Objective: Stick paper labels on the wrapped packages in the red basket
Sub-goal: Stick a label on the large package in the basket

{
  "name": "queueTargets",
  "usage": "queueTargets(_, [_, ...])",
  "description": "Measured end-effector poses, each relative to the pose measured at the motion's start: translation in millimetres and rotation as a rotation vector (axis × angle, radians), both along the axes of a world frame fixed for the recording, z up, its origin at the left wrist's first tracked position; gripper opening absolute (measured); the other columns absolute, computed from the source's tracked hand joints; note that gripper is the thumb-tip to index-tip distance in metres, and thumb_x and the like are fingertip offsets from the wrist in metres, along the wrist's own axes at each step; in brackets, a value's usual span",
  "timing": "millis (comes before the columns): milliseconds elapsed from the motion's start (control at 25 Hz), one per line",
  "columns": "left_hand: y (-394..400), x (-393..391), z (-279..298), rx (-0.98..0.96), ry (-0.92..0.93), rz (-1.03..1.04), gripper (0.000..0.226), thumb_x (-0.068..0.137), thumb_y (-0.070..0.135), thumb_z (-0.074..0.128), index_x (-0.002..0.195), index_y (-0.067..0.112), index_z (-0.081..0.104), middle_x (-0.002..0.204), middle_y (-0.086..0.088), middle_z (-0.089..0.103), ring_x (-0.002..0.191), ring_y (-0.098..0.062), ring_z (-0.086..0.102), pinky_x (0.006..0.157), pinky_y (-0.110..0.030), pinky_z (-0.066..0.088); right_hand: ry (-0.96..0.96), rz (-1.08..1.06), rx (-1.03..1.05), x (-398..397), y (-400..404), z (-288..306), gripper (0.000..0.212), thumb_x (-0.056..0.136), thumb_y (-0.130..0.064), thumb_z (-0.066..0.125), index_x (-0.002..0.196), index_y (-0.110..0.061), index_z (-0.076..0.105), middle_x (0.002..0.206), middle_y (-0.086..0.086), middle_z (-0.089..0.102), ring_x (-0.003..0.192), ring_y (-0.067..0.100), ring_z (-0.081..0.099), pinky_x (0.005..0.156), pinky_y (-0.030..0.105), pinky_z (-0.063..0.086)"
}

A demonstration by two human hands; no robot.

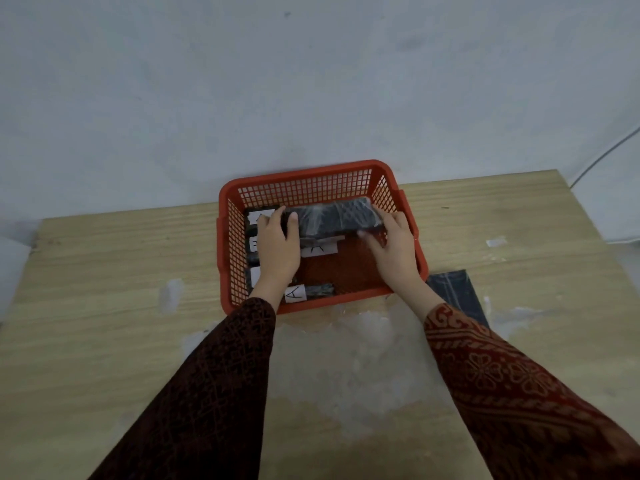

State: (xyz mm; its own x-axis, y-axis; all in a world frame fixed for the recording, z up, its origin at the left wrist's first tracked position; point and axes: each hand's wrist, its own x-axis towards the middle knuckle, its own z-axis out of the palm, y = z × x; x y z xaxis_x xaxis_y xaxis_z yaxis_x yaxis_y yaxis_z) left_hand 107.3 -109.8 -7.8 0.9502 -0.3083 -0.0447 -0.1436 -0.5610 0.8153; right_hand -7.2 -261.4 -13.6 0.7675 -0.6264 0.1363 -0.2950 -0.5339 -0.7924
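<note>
left hand [277,242] and right hand [393,242] gripping wrapped package [334,218] in red basket [311,174], labelled packages [304,292] beneath, plastic wrap [353,358] nearer

Lighting: dim, even, cool; source not visible. Shadows: soft, faint. Glare: mild sheen on plastic wrap [349,362]. Blur: right hand [393,249] slightly smeared; overall detail soft. Distortion: wide-angle bending of table [104,306] edges toward corners.

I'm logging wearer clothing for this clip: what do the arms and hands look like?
Both hands, left hand and right hand, are bare: no gloves or rings visible. Long dark maroon sleeves with an ornate reddish floral and geometric pattern reach both wrists.
</note>
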Motion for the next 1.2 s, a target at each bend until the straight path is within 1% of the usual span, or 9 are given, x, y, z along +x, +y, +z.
queueTargets(200, [-1, -4, -4, -0.101, 0.186, -0.041, 0.059, 0.097, 0.045, 0.041, 0.146, 0.014, 0.031, 0.149, -0.007, 0.04, 0.136, -0.021, 0.037, 0.113, -0.035, 0.029, 0.002, -0.053, 0.013, 16, -20, 3, 0.042, 0.087, -0.015, 0.063, 0.121, -0.001, 0.042, 0.119, 0.019, 0.054, 0.111, 0.029, 0.052, 0.082, 0.013, 0.03])
queueTargets(320, [-2, -8, -7, -0.138, 0.172, -0.007, 0.056, 0.096, 0.046, 0.043, 0.142, 0.015, 0.037, 0.142, -0.007, 0.049, 0.129, -0.02, 0.045, 0.111, -0.04, 0.035, 0.003, -0.042, -0.008, 17, -19, 1, 0.042, 0.086, -0.008, 0.062, 0.119, 0.001, 0.039, 0.118, 0.02, 0.055, 0.109, 0.028, 0.054, 0.082, 0.013, 0.033])
queueTargets(480, [-8, -6, -11, -0.212, 0.183, 0.016, 0.044, 0.096, 0.04, 0.047, 0.131, 0.012, 0.046, 0.125, -0.004, 0.059, 0.119, -0.02, 0.053, 0.098, -0.032, 0.043, -0.05, -0.029, 0.01, 13, -13, -9, 0.05, 0.084, -0.005, 0.063, 0.121, 0.0, 0.029, 0.124, 0.015, 0.051, 0.111, 0.023, 0.055, 0.083, 0.024, 0.044])
queueTargets(600, [-16, 3, -13, -0.226, 0.194, 0.088, 0.032, 0.097, 0.03, 0.049, 0.119, 0.008, 0.05, 0.107, -0.005, 0.062, 0.108, -0.026, 0.059, 0.085, -0.029, 0.044, 0.042, 0.062, -0.089, 17, -17, -16, 0.046, 0.082, -0.013, 0.068, 0.116, -0.003, 0.038, 0.146, 0.021, 0.028, 0.134, 0.03, 0.035, 0.106, 0.031, 0.035])
queueTargets(720, [-28, 5, -15, -0.172, 0.215, -0.035, 0.056, 0.094, 0.019, 0.055, 0.143, 0.011, 0.031, 0.14, -0.011, 0.048, 0.13, -0.024, 0.044, 0.104, -0.027, 0.034, 0.258, 0.187, -0.194, 21, -17, -26, 0.075, 0.081, -0.023, 0.071, 0.138, -0.003, 0.027, 0.156, 0.024, -0.01, 0.146, 0.036, 0.002, 0.118, 0.038, 0.015])
queueTargets(840, [-37, -7, -27, -0.024, 0.219, -0.271, 0.092, 0.092, 0.023, 0.059, 0.151, 0.015, -0.013, 0.16, -0.012, -0.014, 0.147, -0.022, -0.005, 0.112, -0.026, 0.003, 0.464, 0.286, -0.364, 30, -25, -32, 0.088, 0.09, -0.036, 0.057, 0.146, 0.001, 0.0, 0.155, 0.027, -0.015, 0.144, 0.037, -0.013, 0.121, 0.046, 0.003])
queueTargets(920, [-40, -9, -39, 0.19, 0.031, -0.341, 0.084, 0.096, 0.031, 0.049, 0.15, 0.011, -0.013, 0.154, -0.018, -0.031, 0.144, -0.031, -0.022, 0.116, -0.036, -0.005, 0.556, 0.331, -0.443, 39, -33, -34, 0.083, 0.094, -0.039, 0.047, 0.146, 0.002, -0.004, 0.155, 0.028, -0.012, 0.144, 0.038, -0.014, 0.121, 0.046, 0.001])
queueTargets(1080, [-40, -7, -52, 0.561, -0.287, -0.358, 0.068, 0.1, 0.045, 0.029, 0.152, 0.009, 0.004, 0.161, -0.014, -0.007, 0.145, -0.04, -0.014, 0.117, -0.048, -0.006, 0.661, 0.382, -0.473, 48, -39, -30, 0.076, 0.096, -0.035, 0.043, 0.146, 0.001, -0.002, 0.155, 0.029, -0.007, 0.144, 0.039, -0.01, 0.12, 0.043, -0.001])
queueTargets(1200, [-39, -3, -53, 0.663, -0.361, -0.36, 0.064, 0.1, 0.046, 0.025, 0.152, 0.013, 0.009, 0.161, -0.013, 0.003, 0.147, -0.036, -0.005, 0.117, -0.049, -0.006, 0.437, 0.409, -0.294, 29, -29, -7, 0.057, 0.095, -0.023, 0.05, 0.143, -0.003, 0.027, 0.155, 0.024, 0.019, 0.145, 0.036, 0.01, 0.12, 0.041, 0.009])
